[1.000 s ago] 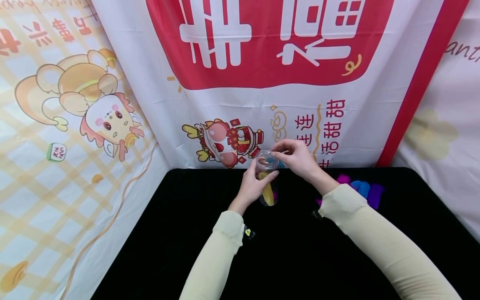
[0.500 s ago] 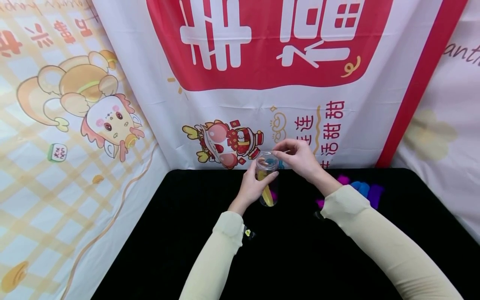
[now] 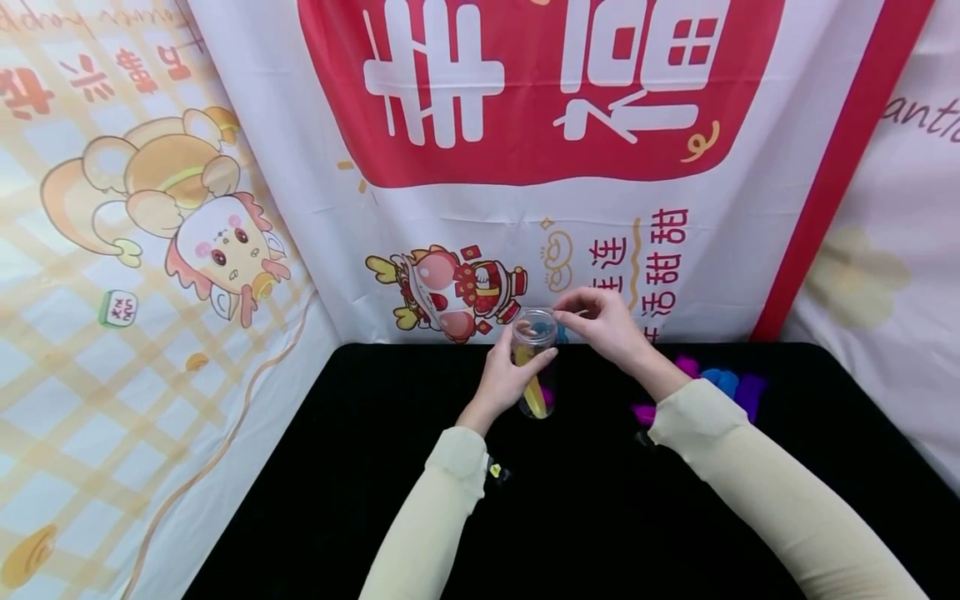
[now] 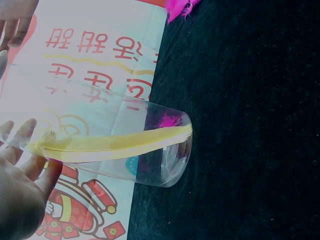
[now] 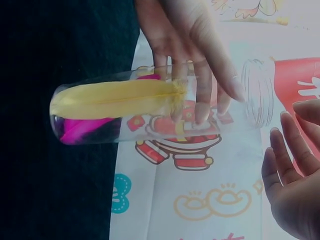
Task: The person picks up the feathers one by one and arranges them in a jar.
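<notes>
My left hand (image 3: 504, 375) grips a clear jar (image 5: 165, 127), fingers and thumb wrapped round its upper half. The jar is lidless, with a ridged mouth (image 5: 259, 94), and stands upright in the head view. Inside it a yellow feather (image 4: 120, 144) leans along the wall, with a magenta feather (image 5: 82, 129) low beside it. Just right of the mouth is my right hand (image 3: 603, 327), fingers loosely bent. In the right wrist view its fingertips come close to the mouth, and nothing shows between them.
On the right of the black table (image 3: 585, 517), partly behind my right sleeve, lie magenta feathers (image 3: 686, 365), a blue feather bundle (image 3: 720, 382) and a purple one (image 3: 752, 396). A printed white and red cloth (image 3: 450, 217) hangs directly behind the jar.
My right hand has shifted slightly right, away from the jar's mouth. My left hand still holds the jar in about the same place. The head view has tilted up a little.
</notes>
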A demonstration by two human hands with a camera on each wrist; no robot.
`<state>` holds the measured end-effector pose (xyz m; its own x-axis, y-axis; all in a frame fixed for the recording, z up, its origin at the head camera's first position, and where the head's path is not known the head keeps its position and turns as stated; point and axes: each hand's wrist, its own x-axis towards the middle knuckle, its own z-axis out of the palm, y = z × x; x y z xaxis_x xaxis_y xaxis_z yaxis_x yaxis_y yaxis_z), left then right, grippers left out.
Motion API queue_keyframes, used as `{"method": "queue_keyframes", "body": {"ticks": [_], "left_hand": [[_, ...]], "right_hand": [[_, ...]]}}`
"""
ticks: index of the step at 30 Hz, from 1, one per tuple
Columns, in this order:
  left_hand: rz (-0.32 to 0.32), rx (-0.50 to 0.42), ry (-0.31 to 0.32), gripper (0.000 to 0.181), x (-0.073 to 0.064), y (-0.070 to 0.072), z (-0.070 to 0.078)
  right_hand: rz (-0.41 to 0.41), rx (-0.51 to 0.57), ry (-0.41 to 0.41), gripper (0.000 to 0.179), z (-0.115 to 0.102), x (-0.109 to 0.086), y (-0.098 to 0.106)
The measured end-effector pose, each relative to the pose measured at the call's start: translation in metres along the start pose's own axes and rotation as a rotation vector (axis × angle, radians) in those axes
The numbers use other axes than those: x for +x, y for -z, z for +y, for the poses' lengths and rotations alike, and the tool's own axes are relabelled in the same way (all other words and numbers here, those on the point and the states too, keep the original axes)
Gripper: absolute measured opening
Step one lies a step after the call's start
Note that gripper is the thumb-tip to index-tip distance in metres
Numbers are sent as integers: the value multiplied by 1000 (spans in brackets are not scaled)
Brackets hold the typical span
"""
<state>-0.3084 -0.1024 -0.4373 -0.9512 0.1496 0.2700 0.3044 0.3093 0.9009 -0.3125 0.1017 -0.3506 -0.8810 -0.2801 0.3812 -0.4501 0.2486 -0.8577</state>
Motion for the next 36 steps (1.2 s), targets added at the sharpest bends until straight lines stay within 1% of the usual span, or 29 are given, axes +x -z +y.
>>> {"method": "queue_keyframes", "body": {"ticks": [3,10,14,18,21,26,31,36], "left_hand": [[8,7,0,76,0,0,-1],[7,4,-2,78,0,0,-1],[2,-2,6,73,0,0,0],[-19,-20,23,67,0,1,2],[-42,-34,37,70,0,2,3],[-59,-48,42,70,1,4,4],[-41,-46,31,63,1,3,3],[-34,-43,12,62,-1,2,2]], "right_hand": [[-11,-8,-8,20,3,-3,4],[-36,-21,-9,20,15,-14,20],[-44,-39,-12,19,20,-19,29],[-54,-66,-39,18,25,-24,36],[-66,-90,-62,18,29,-27,42],[-102,-177,-79,18,41,-30,51],[-138,-283,-65,14,58,-37,59],[-165,-345,-57,10,73,-43,64]]}}
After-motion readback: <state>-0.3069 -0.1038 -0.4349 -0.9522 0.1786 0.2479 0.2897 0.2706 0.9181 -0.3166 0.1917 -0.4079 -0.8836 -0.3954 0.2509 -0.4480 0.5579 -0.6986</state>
